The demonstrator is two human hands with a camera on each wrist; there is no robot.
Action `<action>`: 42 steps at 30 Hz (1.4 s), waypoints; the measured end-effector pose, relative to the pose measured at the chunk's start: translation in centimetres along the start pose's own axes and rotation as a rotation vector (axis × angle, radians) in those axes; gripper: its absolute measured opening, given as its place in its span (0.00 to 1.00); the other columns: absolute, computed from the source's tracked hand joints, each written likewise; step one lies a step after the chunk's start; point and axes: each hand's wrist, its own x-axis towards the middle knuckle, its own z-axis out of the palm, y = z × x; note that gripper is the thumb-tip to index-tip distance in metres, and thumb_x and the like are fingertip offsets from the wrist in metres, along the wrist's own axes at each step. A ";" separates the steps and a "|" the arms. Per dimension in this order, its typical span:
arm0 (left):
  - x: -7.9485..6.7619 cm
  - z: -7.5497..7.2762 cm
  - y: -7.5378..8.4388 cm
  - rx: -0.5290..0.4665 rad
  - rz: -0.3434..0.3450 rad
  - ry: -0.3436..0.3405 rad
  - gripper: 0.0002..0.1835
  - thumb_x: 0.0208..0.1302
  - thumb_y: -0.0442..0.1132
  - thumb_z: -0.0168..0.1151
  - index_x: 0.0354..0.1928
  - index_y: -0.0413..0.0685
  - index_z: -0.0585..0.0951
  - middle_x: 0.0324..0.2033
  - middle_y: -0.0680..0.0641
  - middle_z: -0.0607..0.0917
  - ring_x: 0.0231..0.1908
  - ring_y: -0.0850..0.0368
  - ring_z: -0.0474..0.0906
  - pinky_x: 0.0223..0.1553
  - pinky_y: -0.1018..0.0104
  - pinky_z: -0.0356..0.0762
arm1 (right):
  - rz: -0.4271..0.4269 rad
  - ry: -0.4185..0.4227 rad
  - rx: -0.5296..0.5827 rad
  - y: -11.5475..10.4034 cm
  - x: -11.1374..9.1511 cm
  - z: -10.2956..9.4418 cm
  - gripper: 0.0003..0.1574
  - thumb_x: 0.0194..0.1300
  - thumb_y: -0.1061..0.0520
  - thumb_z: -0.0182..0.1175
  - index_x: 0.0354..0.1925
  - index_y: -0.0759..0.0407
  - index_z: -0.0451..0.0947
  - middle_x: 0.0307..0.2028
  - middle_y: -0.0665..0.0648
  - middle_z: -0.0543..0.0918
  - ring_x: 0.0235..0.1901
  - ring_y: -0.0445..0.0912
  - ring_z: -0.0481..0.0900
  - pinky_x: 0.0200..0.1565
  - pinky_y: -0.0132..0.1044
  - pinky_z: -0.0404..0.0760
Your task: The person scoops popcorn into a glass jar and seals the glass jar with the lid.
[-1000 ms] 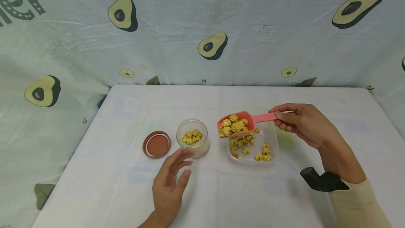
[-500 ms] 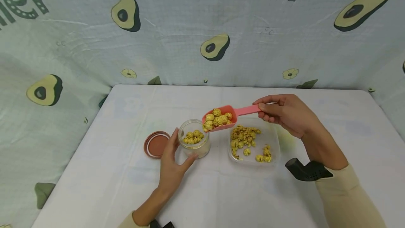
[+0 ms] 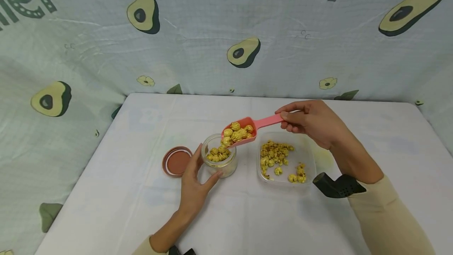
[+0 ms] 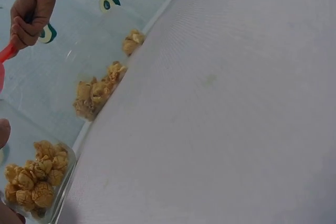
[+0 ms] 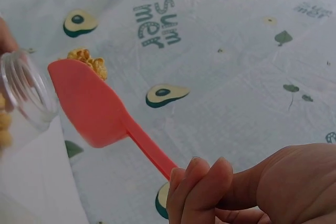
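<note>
Popcorn (image 3: 236, 133) fills a pink scoop (image 3: 268, 121), whose handle my right hand (image 3: 311, 123) pinches between thumb and fingers. The scoop tilts with its lip over the mouth of a clear glass jar (image 3: 228, 167). Round the jar's near left side curl the thumb and fingers of my left hand (image 3: 194, 190). More popcorn (image 4: 37, 177) sits inside the jar, seen through its wall in the left wrist view. From the right wrist view, the underside of the scoop (image 5: 94, 108) shows close beside the threaded jar neck (image 5: 31, 93).
A shallow clear plastic container (image 3: 308, 168) with loose popcorn (image 3: 274, 154) stands right of the jar. Left of it lies a brown lid (image 3: 177, 161) with a pale ring. A white cloth (image 3: 262, 219) covers the table, and an avocado-print sheet (image 3: 198, 23) hangs behind.
My left hand has moved up and taken hold of the jar. My right hand has carried the loaded scoop leftward from above the plastic container to the jar's mouth and tipped it.
</note>
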 end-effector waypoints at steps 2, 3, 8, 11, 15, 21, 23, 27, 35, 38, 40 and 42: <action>0.0 0.0 -0.1 -0.001 0.004 0.001 0.45 0.52 0.30 0.73 0.71 0.44 0.60 0.65 0.46 0.68 0.63 0.47 0.67 0.66 0.68 0.59 | 0.002 0.005 -0.022 -0.1 0.2 0.2 0.20 0.70 0.55 0.56 0.53 0.69 0.74 0.32 0.59 0.82 0.28 0.44 0.77 0.35 0.28 0.82; 0.0 0.0 -0.1 -0.003 0.007 0.003 0.45 0.52 0.30 0.73 0.71 0.44 0.60 0.65 0.45 0.68 0.63 0.47 0.67 0.65 0.68 0.59 | 0.001 0.007 -0.032 -0.1 0.3 0.3 0.20 0.70 0.55 0.56 0.53 0.69 0.74 0.32 0.59 0.82 0.28 0.44 0.77 0.35 0.28 0.82; 0.1 0.0 -0.1 -0.011 0.023 0.013 0.46 0.49 0.27 0.73 0.71 0.41 0.61 0.65 0.42 0.69 0.62 0.46 0.68 0.65 0.68 0.60 | -0.008 0.004 -0.049 -0.4 0.6 0.7 0.19 0.70 0.56 0.56 0.52 0.69 0.75 0.32 0.60 0.82 0.28 0.44 0.77 0.35 0.29 0.82; 0.1 0.0 -0.1 -0.008 0.032 0.013 0.46 0.49 0.28 0.73 0.71 0.42 0.61 0.64 0.43 0.70 0.61 0.47 0.68 0.64 0.68 0.61 | -0.007 -0.002 -0.041 -0.5 0.7 0.8 0.19 0.70 0.56 0.57 0.52 0.70 0.75 0.31 0.60 0.82 0.28 0.43 0.77 0.34 0.29 0.82; 0.2 0.1 0.5 0.002 0.015 0.005 0.45 0.50 0.27 0.72 0.70 0.40 0.62 0.64 0.42 0.69 0.62 0.46 0.68 0.64 0.68 0.61 | -0.006 -0.012 -0.033 -0.7 0.7 1.0 0.19 0.69 0.57 0.57 0.51 0.71 0.75 0.30 0.59 0.82 0.27 0.42 0.77 0.34 0.29 0.82; 0.4 0.0 2.7 0.013 0.019 -0.001 0.43 0.49 0.22 0.71 0.67 0.29 0.61 0.63 0.33 0.69 0.60 0.36 0.67 0.64 0.66 0.63 | -0.014 -0.020 -0.044 -1.1 0.7 1.2 0.19 0.69 0.58 0.58 0.51 0.71 0.75 0.29 0.58 0.82 0.26 0.42 0.76 0.33 0.29 0.82; 0.4 0.0 2.5 0.013 0.027 0.005 0.43 0.49 0.22 0.71 0.67 0.29 0.61 0.63 0.33 0.69 0.60 0.36 0.67 0.64 0.68 0.63 | -0.014 -0.019 -0.059 -1.2 0.7 1.2 0.18 0.69 0.58 0.58 0.51 0.70 0.76 0.29 0.58 0.82 0.26 0.42 0.76 0.33 0.29 0.82; 0.2 0.0 0.9 0.012 0.040 0.018 0.45 0.48 0.24 0.72 0.69 0.36 0.62 0.63 0.39 0.70 0.61 0.43 0.68 0.63 0.70 0.63 | -0.018 -0.018 -0.080 -1.4 0.7 1.2 0.18 0.69 0.57 0.58 0.51 0.70 0.76 0.29 0.59 0.82 0.26 0.42 0.77 0.34 0.30 0.82; 0.2 -0.1 1.0 0.020 0.057 0.025 0.45 0.46 0.23 0.73 0.68 0.33 0.62 0.63 0.36 0.70 0.60 0.41 0.69 0.63 0.68 0.63 | -0.047 -0.034 -0.121 -2.4 0.6 1.2 0.18 0.68 0.57 0.59 0.50 0.69 0.77 0.30 0.61 0.83 0.27 0.43 0.77 0.34 0.30 0.82; 0.4 -0.1 2.3 0.027 0.053 0.025 0.44 0.46 0.21 0.72 0.67 0.28 0.62 0.62 0.32 0.70 0.59 0.37 0.68 0.63 0.67 0.64 | -0.068 -0.034 -0.173 -3.1 0.5 1.3 0.17 0.68 0.56 0.59 0.49 0.68 0.78 0.31 0.61 0.83 0.27 0.45 0.78 0.35 0.32 0.83; 0.4 -0.1 3.1 0.031 0.048 0.024 0.43 0.46 0.21 0.72 0.66 0.26 0.62 0.61 0.31 0.70 0.59 0.36 0.69 0.63 0.68 0.64 | -0.085 -0.031 -0.207 -3.7 0.4 1.4 0.17 0.67 0.55 0.61 0.48 0.66 0.79 0.30 0.61 0.83 0.28 0.47 0.79 0.35 0.34 0.83; 0.5 -0.1 3.3 0.035 0.046 0.023 0.43 0.46 0.21 0.72 0.66 0.25 0.62 0.61 0.30 0.70 0.59 0.36 0.69 0.63 0.69 0.64 | -0.107 -0.031 -0.247 -4.2 0.3 1.5 0.17 0.66 0.54 0.61 0.47 0.65 0.80 0.29 0.60 0.83 0.29 0.49 0.79 0.36 0.35 0.83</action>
